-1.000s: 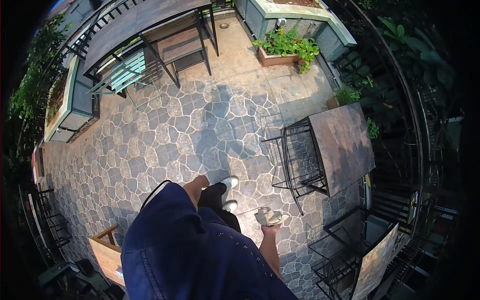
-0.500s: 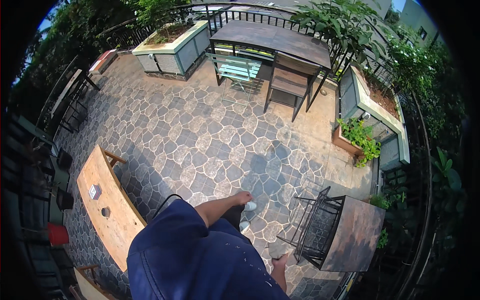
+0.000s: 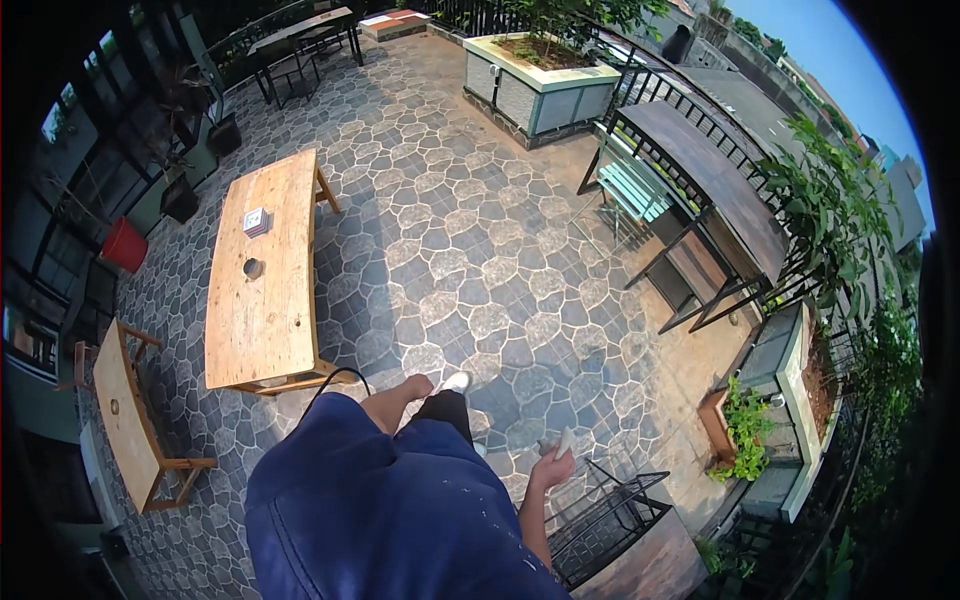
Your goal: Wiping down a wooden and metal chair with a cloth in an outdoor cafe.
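Observation:
My right hand (image 3: 552,470) hangs out to the right of my body, its fingers closed round a crumpled grey cloth (image 3: 565,441). In front of my body, my left hand (image 3: 420,386) hangs low with its fingers curled in, and nothing shows in it. Below it a white shoe (image 3: 456,382) steps on the stone-patterned floor (image 3: 480,270). The black metal chair (image 3: 620,505) beside a dark-topped table (image 3: 650,562) is nearest to my right hand.
At left stands a long wooden table (image 3: 240,325) with a small box (image 3: 256,221) and a dark cup (image 3: 252,268) on it. A wooden bench (image 3: 125,420) is behind it. At right are a mint folding chair (image 3: 634,190), a dark table (image 3: 705,150) and planters (image 3: 570,80).
My view has turned left, bringing the wooden tables further into sight. My right hand has come up and forward with the cloth, and my left hand has swung back toward my body.

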{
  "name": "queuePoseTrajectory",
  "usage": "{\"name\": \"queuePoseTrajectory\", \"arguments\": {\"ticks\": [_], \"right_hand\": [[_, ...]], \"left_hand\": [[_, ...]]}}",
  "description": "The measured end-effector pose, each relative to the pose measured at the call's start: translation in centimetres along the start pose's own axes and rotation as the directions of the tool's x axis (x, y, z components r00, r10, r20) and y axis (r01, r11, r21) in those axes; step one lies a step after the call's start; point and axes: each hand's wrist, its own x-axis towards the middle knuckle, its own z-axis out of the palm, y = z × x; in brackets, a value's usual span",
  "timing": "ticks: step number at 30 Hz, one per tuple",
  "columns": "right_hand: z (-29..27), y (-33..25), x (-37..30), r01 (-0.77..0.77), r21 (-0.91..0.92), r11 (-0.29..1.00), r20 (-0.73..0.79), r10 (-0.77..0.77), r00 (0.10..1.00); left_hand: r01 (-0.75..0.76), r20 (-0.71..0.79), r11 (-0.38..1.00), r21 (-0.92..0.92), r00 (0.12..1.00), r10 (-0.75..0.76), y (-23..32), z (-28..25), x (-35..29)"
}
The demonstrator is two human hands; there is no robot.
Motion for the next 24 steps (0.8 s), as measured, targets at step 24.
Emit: {"name": "queuePoseTrajectory", "arguments": {"ticks": [24], "right_hand": [[7.9, -19.4, 12.3, -0.951, 0.306, 0.039, 0.873, -0.409, 0.264]], "left_hand": [[0.193, 0.039, 0.72, -0.667, 0.974, -0.225, -6.8, -7.9, 1.2]]}}
